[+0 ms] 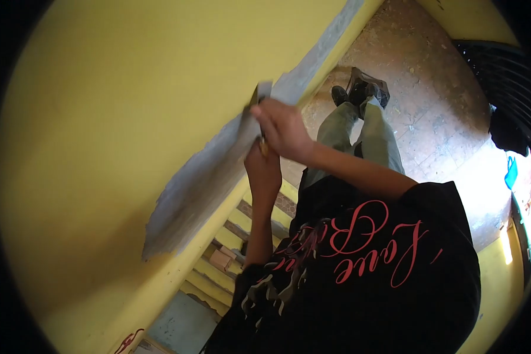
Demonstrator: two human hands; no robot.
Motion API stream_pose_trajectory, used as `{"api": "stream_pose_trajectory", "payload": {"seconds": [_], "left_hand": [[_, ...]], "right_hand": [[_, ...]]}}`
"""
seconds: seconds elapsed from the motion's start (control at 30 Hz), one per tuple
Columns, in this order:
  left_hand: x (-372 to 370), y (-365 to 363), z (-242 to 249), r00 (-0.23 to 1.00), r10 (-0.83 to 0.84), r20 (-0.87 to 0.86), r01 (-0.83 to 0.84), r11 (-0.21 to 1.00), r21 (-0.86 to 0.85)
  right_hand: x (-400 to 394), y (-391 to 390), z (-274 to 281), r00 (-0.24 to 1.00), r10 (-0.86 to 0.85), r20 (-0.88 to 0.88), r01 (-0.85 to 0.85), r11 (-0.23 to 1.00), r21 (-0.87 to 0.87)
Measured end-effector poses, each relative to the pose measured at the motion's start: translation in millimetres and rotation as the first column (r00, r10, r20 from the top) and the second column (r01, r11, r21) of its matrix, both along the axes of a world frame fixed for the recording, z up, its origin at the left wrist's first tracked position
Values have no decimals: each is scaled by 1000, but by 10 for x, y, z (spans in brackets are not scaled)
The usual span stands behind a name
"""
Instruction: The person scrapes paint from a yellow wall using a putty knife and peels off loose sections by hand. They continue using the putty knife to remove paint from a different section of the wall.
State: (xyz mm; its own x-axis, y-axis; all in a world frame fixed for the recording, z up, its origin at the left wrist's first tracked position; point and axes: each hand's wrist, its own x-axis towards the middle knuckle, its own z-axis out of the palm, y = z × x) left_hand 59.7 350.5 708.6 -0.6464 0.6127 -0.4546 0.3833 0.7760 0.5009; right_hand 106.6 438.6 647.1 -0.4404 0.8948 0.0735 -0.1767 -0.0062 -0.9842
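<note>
A flat-bladed scraper is pressed at the yellow wall, its blade pointing up and away from me. My right hand is closed round its upper part, close below the blade. Lower down, my left hand wraps the handle's end, where a bit of yellowish handle shows between the hands. The blade sits over a long bare grey strip with ragged paint edges, running diagonally along the wall's edge. My hands hide most of the handle, and the right one is slightly blurred.
Below the wall's edge are yellow slats or ledges with a brick-like block on one. My dark shoes rest on or by a dark stool-like object on the speckled floor. Black curved bars stand at right.
</note>
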Motion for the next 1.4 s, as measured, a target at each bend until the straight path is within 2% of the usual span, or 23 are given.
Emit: {"api": "stream_pose_trajectory", "payload": {"seconds": [0.07, 0.13, 0.2, 0.27, 0.33, 0.4, 0.47, 0.53, 0.6, 0.7, 0.73, 0.77, 0.8, 0.83, 0.87, 0.93, 1.0, 1.03, 1.13, 1.2, 1.27, 1.33, 1.4], "left_hand": [[138, -192, 46, 997, 49, -64, -54, 996, -71], [211, -364, 108, 978, 176, -112, -188, 977, -102], [199, -398, 146, 976, 190, -101, -197, 978, -64], [221, -247, 201, 976, 212, -58, -218, 967, -130], [337, -235, -20, 959, 281, 18, -280, 959, -51], [414, -263, -109, 954, 301, 6, -301, 954, -1], [303, -364, -106, 979, 194, -59, -186, 976, 115], [250, -379, 158, 973, 231, -24, -231, 973, -8], [219, -429, 254, 970, 215, -113, -221, 974, -48], [104, -354, 232, 989, 134, -66, -138, 989, -60], [94, -296, 179, 990, 130, -60, -133, 989, -57], [100, -188, 88, 996, 27, -80, -28, 999, -16], [106, -69, 11, 992, -75, -105, 78, 997, 24], [134, 74, 24, 1000, -25, -5, 25, 997, 76], [126, 61, 31, 1000, -28, -2, 28, 996, 80], [112, -12, 80, 997, 53, 63, -54, 998, 22], [91, -304, 85, 997, 83, 7, -83, 997, -9], [82, -358, 120, 992, 115, -48, -117, 992, -46], [37, -378, 204, 978, 208, 23, -201, 964, -174], [48, -294, 120, 984, 178, 26, -171, 969, -178], [119, -254, 15, 975, 214, 54, -210, 975, -69], [118, -299, 127, 972, 231, 39, -223, 963, -151], [79, -354, 231, 987, 160, 7, -157, 974, -164]], "right_hand": [[53, -196, -1, 997, 78, -10, -78, 997, -9], [7, -354, 55, 985, 124, -123, -131, 990, -46], [-3, -327, 74, 973, 149, -177, -166, 982, -86], [21, -192, 56, 980, 170, -104, -173, 985, -17], [58, -69, 36, 983, 164, -79, -165, 986, -9], [89, -45, 39, 988, 150, -44, -151, 989, -8], [93, -95, 77, 986, 153, -60, -153, 988, 1], [46, -265, 146, 978, 195, -75, -199, 979, -40], [2, -341, 196, 974, 206, -93, -212, 975, -69], [-19, -257, 213, 980, 200, -20, -201, 979, -36], [-13, -188, 156, 995, 95, -34, -97, 994, -58], [8, -108, 126, 999, -5, -45, 2, 997, -81], [41, 2, 124, 999, -4, -40, 1, 997, -78], [84, 124, 152, 999, -21, -25, 19, 995, -100], [102, 198, 169, 999, -44, -10, 43, 992, -117], [86, 87, 160, 999, -39, -21, 37, 996, -78], [6, -142, 124, 999, 38, -11, -38, 998, -52], [-50, -248, 159, 999, -3, -37, 1, 999, -41], [-127, -331, 126, 998, -19, -52, 18, 999, -28], [-84, -203, 98, 999, 30, 10, -29, 998, -59], [-79, -120, 84, 993, 86, 80, -79, 993, -91], [-101, -205, 114, 1000, -5, -1, 5, 993, -116], [-110, -339, 148, 999, 30, -30, -33, 995, -94]]}}
